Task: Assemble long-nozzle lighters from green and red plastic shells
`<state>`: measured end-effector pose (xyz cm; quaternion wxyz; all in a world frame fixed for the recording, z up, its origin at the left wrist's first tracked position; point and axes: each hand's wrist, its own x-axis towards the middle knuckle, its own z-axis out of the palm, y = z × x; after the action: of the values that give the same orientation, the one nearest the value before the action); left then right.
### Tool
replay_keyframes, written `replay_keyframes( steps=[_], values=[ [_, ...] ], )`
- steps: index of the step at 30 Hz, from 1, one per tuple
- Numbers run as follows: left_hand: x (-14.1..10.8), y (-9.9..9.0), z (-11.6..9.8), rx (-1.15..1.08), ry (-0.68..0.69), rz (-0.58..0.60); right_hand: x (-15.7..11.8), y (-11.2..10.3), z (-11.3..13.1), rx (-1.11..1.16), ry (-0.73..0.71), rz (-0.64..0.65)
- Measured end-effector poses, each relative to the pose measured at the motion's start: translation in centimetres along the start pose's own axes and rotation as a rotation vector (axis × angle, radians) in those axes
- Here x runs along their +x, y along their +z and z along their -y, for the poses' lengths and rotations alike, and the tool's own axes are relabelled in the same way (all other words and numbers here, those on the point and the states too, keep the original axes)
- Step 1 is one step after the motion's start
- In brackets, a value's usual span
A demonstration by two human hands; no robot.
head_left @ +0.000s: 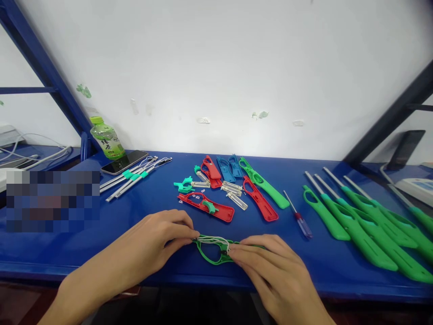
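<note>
Nearby, a screwdriver (302,224) lies beyond the hands (165,237), pinching a green shell (213,259).

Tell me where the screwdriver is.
Head view, right side: the screwdriver lies on the table, between the rightmost red shell and the green lighters, beyond the right hand.

Both hands (152,239) bare — no gloves, sleeves n/v.
</note>
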<state>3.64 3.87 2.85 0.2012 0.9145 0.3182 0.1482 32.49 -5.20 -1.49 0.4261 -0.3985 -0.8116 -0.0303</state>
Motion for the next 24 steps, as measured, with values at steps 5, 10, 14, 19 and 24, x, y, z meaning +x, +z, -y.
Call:
replay_keyframes(
  steps=[5,10,14,19,24],
  values=[
    [-0.03,0.04,0.1,0.001,0.01,0.0,-0.03,0.03,-0.1,0.013,0.003,0.005],
    [-0.08,0.19,0.28,-0.01,0.02,-0.009,-0.12,0.17,-0.13,0.016,0.008,0.011],
    [-0.14,0.06,0.16,-0.013,0.017,0.015,-0.1,0.17,0.03,0.017,0.009,0.015],
    [-0.06,-0.15,-0.03,0.005,0.005,0.007,0.0,0.09,0.27,0.028,0.018,0.022],
    [-0.1,0.09,0.31,0.005,0.015,-0.002,-0.04,0.26,0.24,0.026,0.017,0.009]
  ],
)
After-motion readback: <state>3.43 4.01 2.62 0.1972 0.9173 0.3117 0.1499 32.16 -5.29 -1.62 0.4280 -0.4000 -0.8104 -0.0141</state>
